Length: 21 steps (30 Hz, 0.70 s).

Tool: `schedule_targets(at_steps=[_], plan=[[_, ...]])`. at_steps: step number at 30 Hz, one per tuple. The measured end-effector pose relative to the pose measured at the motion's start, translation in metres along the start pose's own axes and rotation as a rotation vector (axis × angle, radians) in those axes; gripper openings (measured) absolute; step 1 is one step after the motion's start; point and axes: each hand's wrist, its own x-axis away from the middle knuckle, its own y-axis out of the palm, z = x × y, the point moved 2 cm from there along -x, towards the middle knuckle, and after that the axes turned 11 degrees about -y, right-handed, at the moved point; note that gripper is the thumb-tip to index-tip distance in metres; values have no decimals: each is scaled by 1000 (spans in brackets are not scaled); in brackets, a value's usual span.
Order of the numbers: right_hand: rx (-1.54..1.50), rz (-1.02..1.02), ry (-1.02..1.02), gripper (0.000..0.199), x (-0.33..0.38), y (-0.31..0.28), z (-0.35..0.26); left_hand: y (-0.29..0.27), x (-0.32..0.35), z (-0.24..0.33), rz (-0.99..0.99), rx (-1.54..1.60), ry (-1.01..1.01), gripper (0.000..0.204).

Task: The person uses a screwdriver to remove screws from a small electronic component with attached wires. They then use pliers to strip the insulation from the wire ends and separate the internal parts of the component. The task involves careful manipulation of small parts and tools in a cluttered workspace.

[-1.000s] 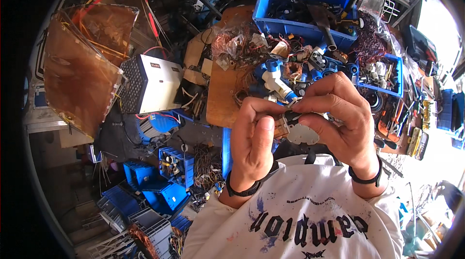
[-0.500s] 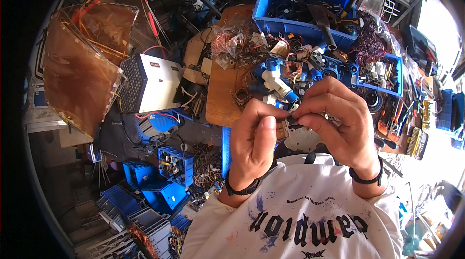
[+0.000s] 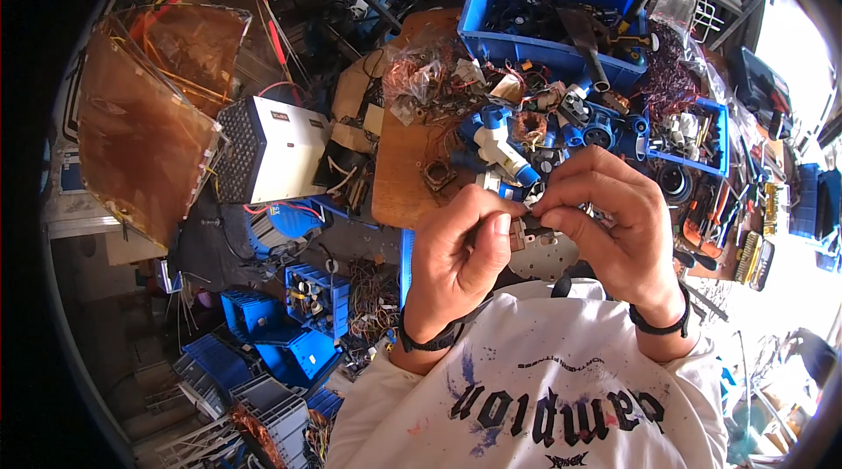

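Close together over the near edge of the workbench, my left hand and my right hand meet at the fingertips. Both are closed in a pinch around a small pale piece, mostly covered by the fingers, so its kind is unclear. Just below the fingertips lies a round grey metal plate with holes. Beyond the hands rests a blue-and-white industrial plug connector, with a copper-wound coil behind it.
A blue bin full of dark parts stands at the back. On the right are a small blue tray and a brush. A white metal box sits left of the wooden board. Blue crates are stacked lower left.
Both hands have shifted slightly, the left a little to the right and the right slightly lower. Their fingertips still meet at the small piece.
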Motion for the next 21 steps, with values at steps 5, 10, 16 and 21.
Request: schedule_targets(at_steps=[5,10,16,21], plan=[[51,-4,1,9,1,0,-5,-1,2,1,-8,44,-100,21],[274,26,-158,14,0,-1,-8,9,1,9,112,-3,-168,28],[402,17,-288,16,1,-3,-12,9,0,6,77,26,-143,30],[359,29,-243,17,2,-5,-6,6,-2,4,21,40,-65,24]])
